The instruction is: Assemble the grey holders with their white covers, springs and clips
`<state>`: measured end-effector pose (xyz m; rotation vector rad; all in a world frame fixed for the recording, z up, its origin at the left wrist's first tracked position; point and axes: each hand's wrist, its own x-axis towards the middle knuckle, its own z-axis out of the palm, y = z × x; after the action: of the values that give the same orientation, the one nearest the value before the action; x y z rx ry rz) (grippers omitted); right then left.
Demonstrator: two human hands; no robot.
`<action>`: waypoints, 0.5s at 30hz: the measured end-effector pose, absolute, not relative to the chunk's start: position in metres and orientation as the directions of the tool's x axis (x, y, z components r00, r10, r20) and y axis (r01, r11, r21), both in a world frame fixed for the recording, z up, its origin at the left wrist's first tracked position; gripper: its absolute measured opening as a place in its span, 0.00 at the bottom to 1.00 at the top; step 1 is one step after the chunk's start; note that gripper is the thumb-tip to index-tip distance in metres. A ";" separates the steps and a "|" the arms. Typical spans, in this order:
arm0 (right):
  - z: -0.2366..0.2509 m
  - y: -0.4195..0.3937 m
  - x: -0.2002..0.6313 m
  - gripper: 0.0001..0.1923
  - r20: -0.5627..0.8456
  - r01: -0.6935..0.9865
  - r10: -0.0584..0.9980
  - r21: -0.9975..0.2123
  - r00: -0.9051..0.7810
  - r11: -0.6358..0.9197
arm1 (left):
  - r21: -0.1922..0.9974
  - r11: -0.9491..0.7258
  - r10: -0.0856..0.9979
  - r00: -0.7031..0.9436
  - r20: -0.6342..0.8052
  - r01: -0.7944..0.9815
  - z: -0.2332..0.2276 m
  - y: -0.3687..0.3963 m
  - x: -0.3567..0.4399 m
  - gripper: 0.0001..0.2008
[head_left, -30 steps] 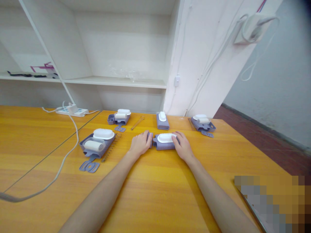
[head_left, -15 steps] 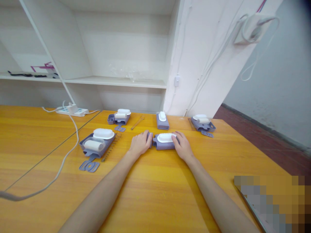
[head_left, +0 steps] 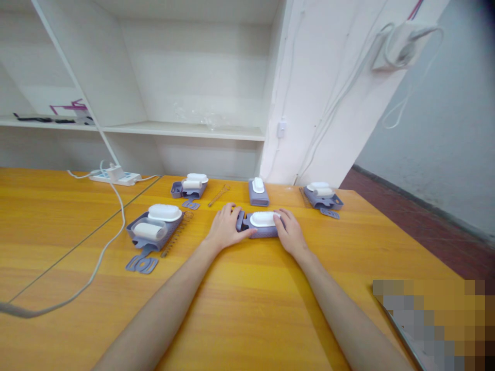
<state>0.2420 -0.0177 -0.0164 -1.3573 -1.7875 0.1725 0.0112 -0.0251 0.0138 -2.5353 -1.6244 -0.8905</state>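
A purple textured case lies lengthwise on the table, with a white oval piece on its top. My right hand is closed round the case's right end, its thumb against the white piece. At the left end, a small purple end cap sits close against the case; a dark gap shows between them. My left hand rests beside this cap with fingers apart, its thumb stretched along the case's near lower edge. Its fingertips lie around the cap's far left side, partly hidden.
Several similar purple sets with white pieces lie around, such as the near left case, a back case and a right set. A metal spring lies at left. A white cable crosses the table from a power strip.
My left hand has opened from its grip on the end cap, the thumb moving right to the case's front edge. The cap shows more now. My right hand has stayed in place.
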 end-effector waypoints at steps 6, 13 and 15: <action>-0.018 -0.018 0.241 0.25 0.540 0.751 0.841 -0.546 -0.023 0.371 | 0.385 -0.571 0.807 0.410 0.424 0.725 0.010 -0.021 0.010 0.46; -0.019 -0.018 0.240 0.26 0.550 0.781 0.835 -0.514 -0.018 0.355 | 0.399 -0.614 0.773 0.417 0.477 0.681 0.005 -0.020 0.008 0.40; -0.019 -0.018 0.241 0.26 0.547 0.784 0.837 -0.508 -0.026 0.357 | 0.418 -0.611 0.777 0.408 0.480 0.672 0.005 -0.019 0.008 0.42</action>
<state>0.2405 -0.0184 -0.0195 -1.4274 -1.8035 0.0812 0.0083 -0.0189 0.0048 -2.7654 -1.4363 -1.0878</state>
